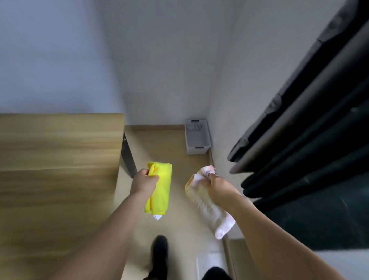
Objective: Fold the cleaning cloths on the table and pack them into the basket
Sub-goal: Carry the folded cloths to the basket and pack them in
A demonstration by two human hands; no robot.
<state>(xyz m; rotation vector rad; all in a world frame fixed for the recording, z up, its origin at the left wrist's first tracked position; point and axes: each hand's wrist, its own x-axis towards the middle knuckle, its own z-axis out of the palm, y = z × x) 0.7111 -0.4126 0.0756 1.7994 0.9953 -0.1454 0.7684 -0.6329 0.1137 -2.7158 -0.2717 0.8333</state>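
Two folded cloths are in hand: our left hand (144, 181) grips the yellow cloth (159, 188), our right hand (216, 189) the white towel (208, 206). Packing comes next, we judge: the grey basket (197, 137) sits ahead in the floor's corner.

White walls (162, 54) meet in a corner at the far end of a narrow strip of light wood-look floor (158, 147). Along the right side hang dark curtains (318, 145) in heavy vertical folds, with a paler grey band running between them (lining or a second panel, hard to tell). A pale skirting board (156, 127) lines the foot of the back wall. At the bottom edge, a black shoe (160, 247) and dark trouser legs (215, 277) stand on the floor.
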